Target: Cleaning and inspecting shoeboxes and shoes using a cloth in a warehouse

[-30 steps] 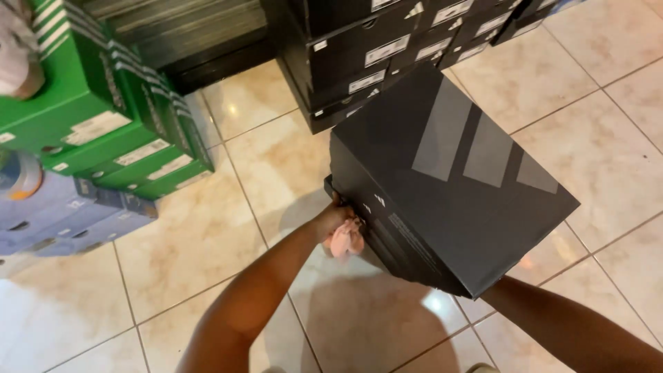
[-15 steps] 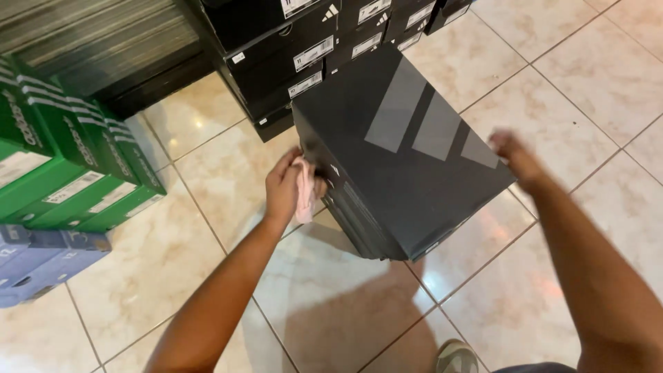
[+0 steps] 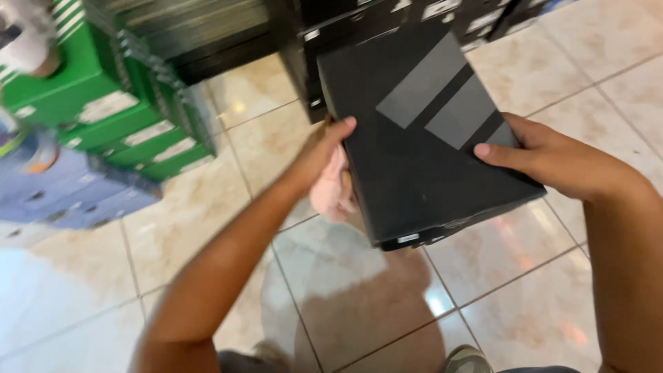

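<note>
Black shoebox (image 3: 421,131) held up over the tiled floor (image 3: 207,228), lid side up, clamped btwn both hands. Left hand (image 3: 321,155) pressed to the near-left edge w/ a pink cloth (image 3: 333,193) tucked under the palm, prob so both stay in one grip. Right hand (image 3: 552,162) flat on the right edge, thumb over the lid, steadying it. Green boxes (image 3: 117,110) stacked off left, black boxes (image 3: 366,24) right behind.
</note>
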